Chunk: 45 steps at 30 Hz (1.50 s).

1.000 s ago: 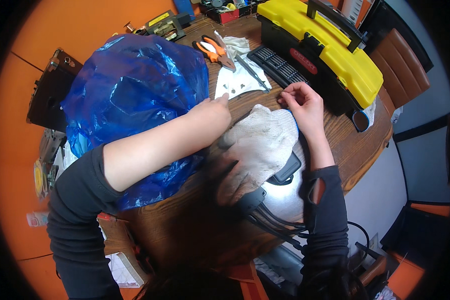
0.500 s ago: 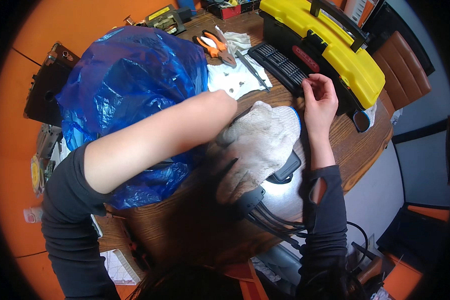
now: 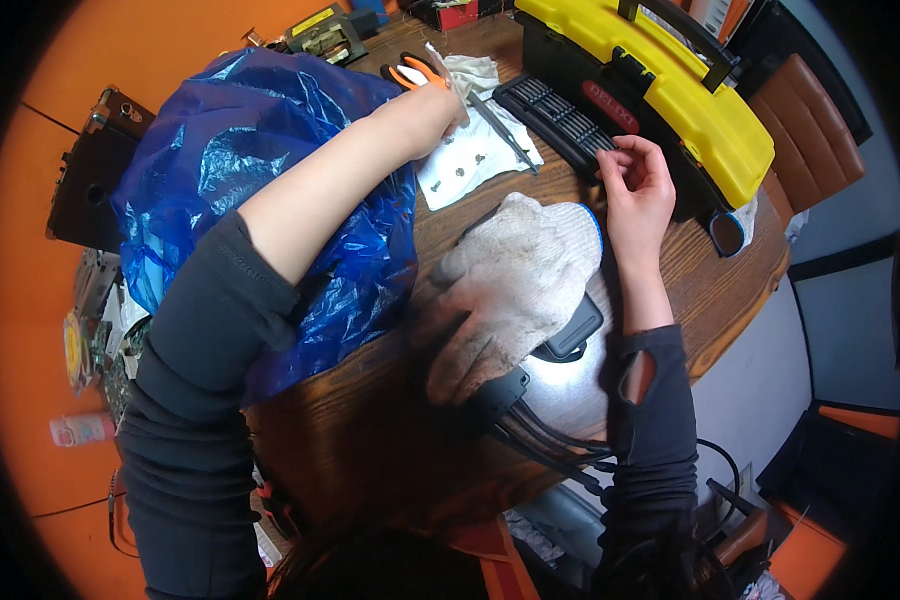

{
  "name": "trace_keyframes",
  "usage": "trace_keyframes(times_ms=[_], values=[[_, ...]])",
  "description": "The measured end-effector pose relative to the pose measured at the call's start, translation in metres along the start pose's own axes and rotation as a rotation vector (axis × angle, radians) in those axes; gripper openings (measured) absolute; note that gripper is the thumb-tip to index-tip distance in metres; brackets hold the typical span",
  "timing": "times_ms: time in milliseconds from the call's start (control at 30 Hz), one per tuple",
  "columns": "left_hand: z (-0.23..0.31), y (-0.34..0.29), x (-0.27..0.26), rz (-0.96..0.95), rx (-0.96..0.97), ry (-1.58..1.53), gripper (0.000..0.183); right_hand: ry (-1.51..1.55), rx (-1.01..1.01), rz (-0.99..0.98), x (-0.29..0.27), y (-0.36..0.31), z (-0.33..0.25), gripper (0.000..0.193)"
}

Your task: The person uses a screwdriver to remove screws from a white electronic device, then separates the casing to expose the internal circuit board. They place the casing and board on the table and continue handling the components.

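My left hand (image 3: 428, 118) reaches over the pliers (image 3: 410, 72) with orange and black handles, covering their jaws; its fingers are mostly hidden, so its grip cannot be told. Under and beside it lies a white paper sheet (image 3: 490, 165) bearing a few small dark screws and grey tweezers (image 3: 510, 135). My right hand (image 3: 640, 185) is closed, thumb and forefinger pinching the near right end of a black screwdriver bit case (image 3: 545, 125) with rows of bits. Below and between my hands, a soiled white work glove (image 3: 520, 280) covers part of a dark object with black cables.
A large blue plastic bag (image 3: 260, 170) bulges at left. The yellow and black toolbox (image 3: 660, 90) stands behind the bit case. Black cables (image 3: 560, 440) run off the near table edge. A brown chair (image 3: 805, 130) is at right.
My left hand has moved forward, away from beside the glove, onto the pliers. The screws on the paper now show more fully. My right hand stays at the bit case.
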<state>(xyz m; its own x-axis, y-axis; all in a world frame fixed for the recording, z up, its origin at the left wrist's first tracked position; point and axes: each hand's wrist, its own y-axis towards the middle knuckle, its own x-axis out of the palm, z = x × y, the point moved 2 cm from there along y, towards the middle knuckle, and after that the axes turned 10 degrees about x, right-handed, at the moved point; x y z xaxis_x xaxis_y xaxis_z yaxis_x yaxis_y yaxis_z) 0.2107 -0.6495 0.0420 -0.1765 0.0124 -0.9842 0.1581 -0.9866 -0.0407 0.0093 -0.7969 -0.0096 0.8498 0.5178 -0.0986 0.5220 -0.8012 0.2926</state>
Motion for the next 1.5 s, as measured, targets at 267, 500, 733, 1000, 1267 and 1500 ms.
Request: trace_keyframes(times_ms=[267, 500, 733, 1000, 1267, 1500], values=[[0.000, -0.009, -0.002, 0.066, 0.047, -0.002, 0.011, -0.004, 0.021, -0.022, 0.001, -0.002, -0.002, 0.017], [0.000, -0.011, -0.001, -0.037, -0.033, 0.023, 0.008, 0.002, 0.002, -0.037, 0.000, -0.001, -0.003, 0.018], [-0.004, -0.006, -0.002, 0.133, 0.101, -0.033, 0.004, -0.001, 0.017, -0.032, 0.000, -0.001, -0.004, 0.017], [0.007, -0.008, 0.001, -0.030, -0.029, -0.030, 0.005, 0.007, 0.022, -0.035, 0.000, -0.001, -0.004, 0.017], [-0.001, -0.012, -0.010, 0.053, -0.073, -0.148, 0.005, 0.049, 0.019, -0.044, 0.000, -0.001, -0.004, 0.017], [0.004, -0.009, 0.005, 0.142, 0.100, 0.006, 0.005, 0.009, 0.015, -0.046, 0.000, -0.002, -0.006, 0.017]])
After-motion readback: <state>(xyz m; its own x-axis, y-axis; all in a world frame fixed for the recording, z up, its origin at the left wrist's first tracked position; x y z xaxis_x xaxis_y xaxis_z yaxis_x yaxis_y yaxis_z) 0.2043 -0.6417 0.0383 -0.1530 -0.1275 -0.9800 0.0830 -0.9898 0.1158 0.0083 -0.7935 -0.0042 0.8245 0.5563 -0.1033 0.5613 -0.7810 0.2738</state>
